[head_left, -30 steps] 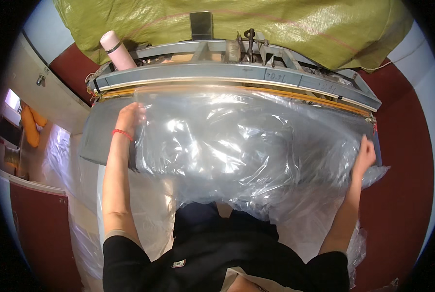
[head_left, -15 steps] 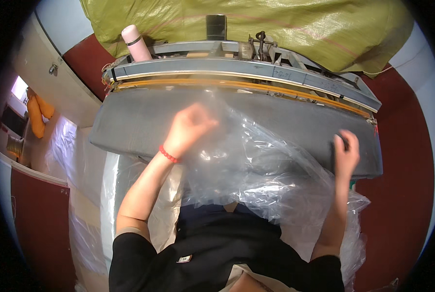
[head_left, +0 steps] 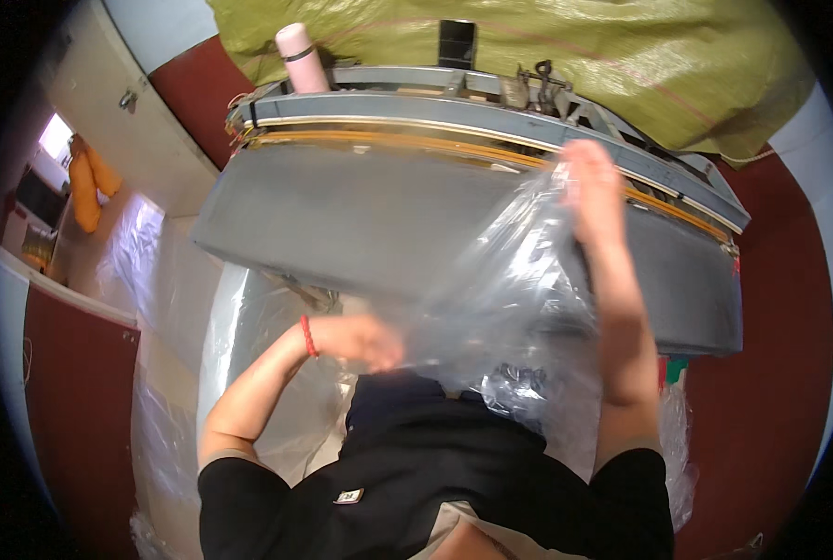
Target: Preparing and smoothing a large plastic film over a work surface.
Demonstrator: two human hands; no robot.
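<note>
A sheet of clear plastic film stretches across the front of a grey padded bench. Up by the long metal bar, my right hand is closed on the film's upper corner, where the plastic gathers to a point. My left hand, with a red bead bracelet at the wrist, is low at the film's near left side, close to my body. Motion smears its fingers, so I cannot make out whether they grip the film.
Behind the bench runs a grey metal frame with orange strips along it. A pink bottle, a dark flat panel and a metal clamp are at the back. Yellow-green woven sheeting hangs beyond. More plastic drapes at left.
My right hand has moved up and left to the metal bar, raising the film's corner. My left hand has come down toward my body from above the bench. The view has shifted slightly.
</note>
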